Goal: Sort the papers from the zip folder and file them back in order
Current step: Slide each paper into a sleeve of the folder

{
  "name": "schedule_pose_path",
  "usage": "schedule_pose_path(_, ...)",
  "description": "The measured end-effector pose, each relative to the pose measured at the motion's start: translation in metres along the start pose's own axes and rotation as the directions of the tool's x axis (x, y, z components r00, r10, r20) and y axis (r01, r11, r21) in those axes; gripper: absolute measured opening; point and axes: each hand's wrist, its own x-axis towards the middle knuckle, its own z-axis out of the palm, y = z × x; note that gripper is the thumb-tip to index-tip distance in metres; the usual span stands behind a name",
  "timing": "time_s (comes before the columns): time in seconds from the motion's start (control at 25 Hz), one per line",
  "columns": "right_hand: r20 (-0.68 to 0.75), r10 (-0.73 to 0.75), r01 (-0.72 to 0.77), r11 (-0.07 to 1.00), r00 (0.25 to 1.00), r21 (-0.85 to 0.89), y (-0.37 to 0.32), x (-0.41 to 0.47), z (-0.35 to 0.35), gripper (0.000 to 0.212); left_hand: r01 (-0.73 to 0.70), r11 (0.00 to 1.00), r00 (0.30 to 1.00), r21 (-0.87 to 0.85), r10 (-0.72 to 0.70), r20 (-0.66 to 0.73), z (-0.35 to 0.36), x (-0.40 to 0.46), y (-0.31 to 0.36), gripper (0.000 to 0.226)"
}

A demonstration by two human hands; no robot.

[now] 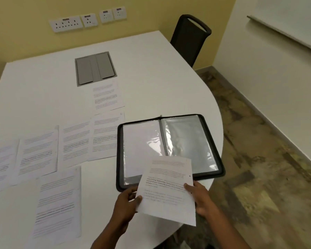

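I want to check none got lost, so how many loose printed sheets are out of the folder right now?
7: one held sheet in both hands; one sheet near the grey hatch; four in a row; one nearest sheet. Overlaps may hide more.

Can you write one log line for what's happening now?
left hand + right hand: hold paper | folder: open | other papers: on table

Left hand [127, 200], right hand [199, 198] pinching.
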Motion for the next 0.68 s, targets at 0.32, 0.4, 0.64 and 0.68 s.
schedule_pose_path(0.32,-0.207,0.033,-0.03,0.999,0.978,0.018,0.033,-0.009,-0.008,0.029,0.036,0.992,0.972,0.117,-0.062,0.226,0.011,0.02,-0.016,0.022)
schedule_pose_path(0.4,-0.219,-0.007,0.014,0.999,0.976,0.033,0.034,-0.007,-0.013,0.029,-0.009,0.988,0.971,0.153,-0.028,0.237,0.013,0.028,-0.01,0.016)
schedule_pose_path(0.64,-0.228,-0.035,0.049,0.997,0.973,0.06,0.028,0.007,-0.063,0.02,-0.232,0.857,0.967,0.46,0.253,0.017,0.056,0.067,0.011,0.015)
schedule_pose_path(0.68,-0.238,-0.041,0.056,0.997,0.97,0.056,0.023,0.009,-0.075,0.021,-0.281,0.801,0.946,0.529,0.324,0.011,0.07,0.077,0.016,0.017)
